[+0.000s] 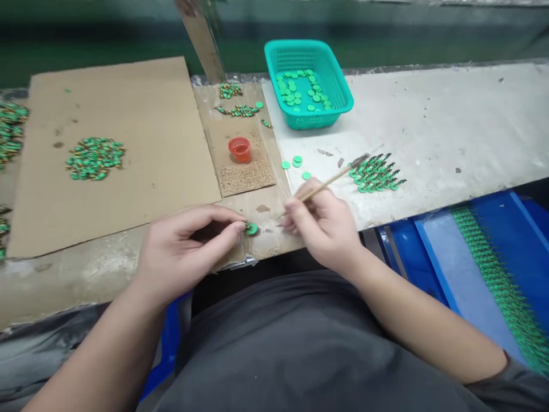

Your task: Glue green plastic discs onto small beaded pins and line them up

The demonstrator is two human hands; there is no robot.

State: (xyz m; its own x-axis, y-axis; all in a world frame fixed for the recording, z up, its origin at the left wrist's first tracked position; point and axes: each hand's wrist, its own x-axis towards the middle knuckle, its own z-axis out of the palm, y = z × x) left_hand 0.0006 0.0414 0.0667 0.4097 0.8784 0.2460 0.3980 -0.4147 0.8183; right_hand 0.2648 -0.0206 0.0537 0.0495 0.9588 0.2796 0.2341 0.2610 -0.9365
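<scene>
My left hand point(189, 252) pinches a small green round piece point(251, 229) between thumb and forefinger at the near edge of the bench. My right hand point(323, 226) grips a thin wooden brush point(338, 174) like a pen; its dark tip points up and right toward a neat cluster of painted green pieces point(376, 173). Three loose green discs point(297, 162) lie just beyond my right hand. A small orange cup point(239, 149) stands on a cardboard scrap ahead of my hands.
A teal basket point(338, 86) holding several green discs sits at the back. A pile of green pieces point(95, 158) lies on a large cardboard sheet point(141, 114). More pieces lie at the far left point(11, 131) and back centre point(234, 103). A blue tray point(493, 274) with rows of pieces is at right.
</scene>
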